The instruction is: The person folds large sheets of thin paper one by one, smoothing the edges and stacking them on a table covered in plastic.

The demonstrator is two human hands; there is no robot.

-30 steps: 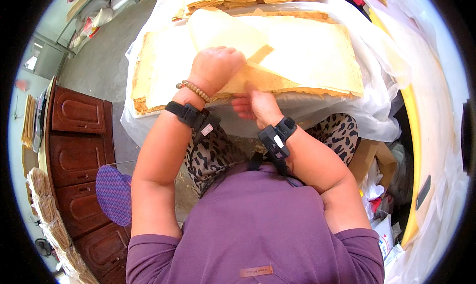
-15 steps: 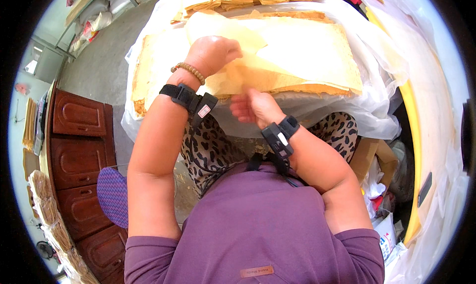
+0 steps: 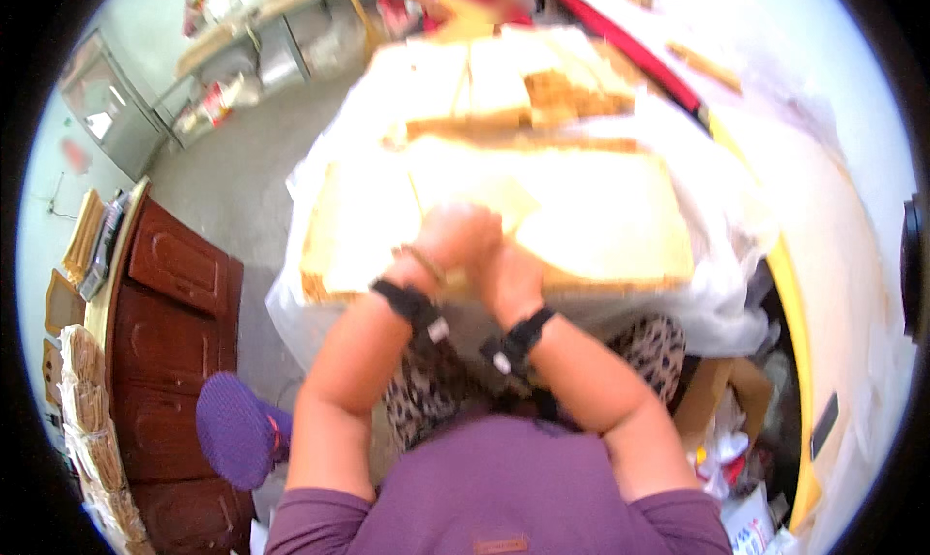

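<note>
A thick stack of thin, yellowish, rough-edged sheets [image 3: 610, 206] lies in front of me, its top washed out by bright light. Both hands meet over the stack's near half. My left hand [image 3: 457, 237], with a beaded bracelet at the wrist, looks curled closed, but blur hides what is in its fingers. Against it from below and to the right is my right hand [image 3: 511, 279], its fingers smeared and partly hidden behind the left. A loose yellowish sheet [image 3: 518, 206] with an angled edge shows on the stack just beyond my hands.
More bundles of yellowish sheets [image 3: 581, 90] lie farther back. Crumpled clear plastic [image 3: 731, 255] covers the table around the stack. Past it, a person in red [image 3: 484, 3] handles a sheet. Brown wooden cabinets [image 3: 179, 264] stand left; an open cardboard box [image 3: 712, 400] sits low right.
My hands were apart, the left over the stack and the right at its near edge with fingers spread; now they are together. The view has tipped up, showing the person in red.
</note>
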